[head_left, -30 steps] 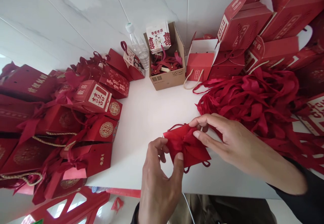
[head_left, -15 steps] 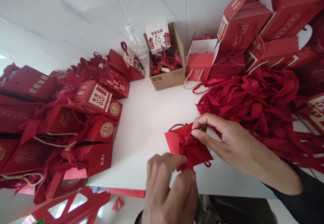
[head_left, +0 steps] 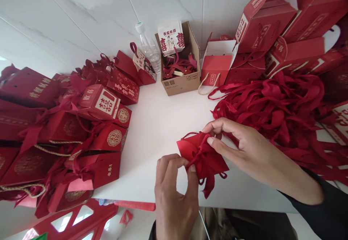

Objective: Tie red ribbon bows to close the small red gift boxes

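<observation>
From afar I saw the small red box (head_left: pixel 217 162) on the white table (head_left: pixel 154 124), near its front edge. The left hand (head_left: pixel 177 193) pinched the ribbon bow (head_left: pixel 200 155) between thumb and finger while the right hand (head_left: pixel 235 138) pinched its far side, seemingly to tension it from both ends. A ribbon heap (head_left: pixel 272 113) crowded the right hand; stacked boxes (head_left: pixel 99 104) and a carton (head_left: pixel 181 88) hemmed the surface.

A clear bottle (head_left: pixel 149 50) with a pale cap (head_left: pixel 139 26) stands before the tiled wall (head_left: pixel 174 1), just left of an open carton (head_left: pixel 183 85). Printed cards (head_left: pixel 171 39) stand in the carton, behind dark red straps (head_left: pixel 179 66). Right of the carton sits an open box (head_left: pixel 216 64). At lower left, a red scrap (head_left: pixel 126 217) lies near a red frame (head_left: pixel 102 214).
</observation>
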The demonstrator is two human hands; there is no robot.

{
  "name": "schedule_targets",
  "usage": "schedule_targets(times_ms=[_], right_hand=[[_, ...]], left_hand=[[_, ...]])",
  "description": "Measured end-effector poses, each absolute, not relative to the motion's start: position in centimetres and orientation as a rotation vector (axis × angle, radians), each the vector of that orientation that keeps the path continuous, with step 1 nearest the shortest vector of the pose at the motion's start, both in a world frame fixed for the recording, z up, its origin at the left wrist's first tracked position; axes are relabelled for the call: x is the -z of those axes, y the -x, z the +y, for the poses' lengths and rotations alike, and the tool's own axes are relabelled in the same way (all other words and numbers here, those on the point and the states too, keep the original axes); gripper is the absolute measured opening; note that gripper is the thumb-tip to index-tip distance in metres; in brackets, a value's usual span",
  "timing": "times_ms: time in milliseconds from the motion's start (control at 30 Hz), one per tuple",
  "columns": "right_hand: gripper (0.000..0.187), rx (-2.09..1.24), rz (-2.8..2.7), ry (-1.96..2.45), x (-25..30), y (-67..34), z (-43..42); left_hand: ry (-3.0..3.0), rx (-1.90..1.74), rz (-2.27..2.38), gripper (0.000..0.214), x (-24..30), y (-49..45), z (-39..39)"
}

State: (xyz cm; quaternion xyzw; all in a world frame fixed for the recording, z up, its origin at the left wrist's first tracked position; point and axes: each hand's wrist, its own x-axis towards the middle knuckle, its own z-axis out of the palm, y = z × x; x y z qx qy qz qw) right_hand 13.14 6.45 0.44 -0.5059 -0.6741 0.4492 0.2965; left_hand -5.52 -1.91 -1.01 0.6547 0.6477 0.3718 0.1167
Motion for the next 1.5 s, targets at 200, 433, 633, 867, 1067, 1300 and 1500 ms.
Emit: schedule_targets(times_ms=[200,433,633,867,1067,1300,1500], right_hand=[[0.011,-1.300,-1.695,1.333,0.6,-13.3,6.9],[0.012,-1.278,-1.736,1.351,0.2,-13.0,6.7],[0.013,-1.264,-1.699,1.321,0.1,-12.7,6.9],[0.008,-1.336,-1.606,1.293,0.5,-13.2,7.0],[0.006,-1.365,-1.609,1.284,0.4,-12.9,7.0],[0.002,-1.310,-1.581,1.327,0.5,-12.8,6.8],[0.002,-1.253,-1.555,1.344,1.0,-12.7,6.7]], left_hand=[[-1.803,-1.100,1.993,0.020,1.3,5.9,-2.3],[-1.819,-1.159,1.898,0.026,1.1,5.6,-2.3],[-1.814,-1.172,1.787,0.032,1.1,5.4,-2.2],[-1.691,-1.230,1.830,0.037,1.4,5.4,-2.1],[-1.749,-1.218,1.785,0.038,1.1,5.2,-2.0],[-1.578,-1.276,1.836,0.036,1.8,5.2,-2.4],[-1.663,-1.219,1.851,0.036,1.9,5.7,-2.3]])
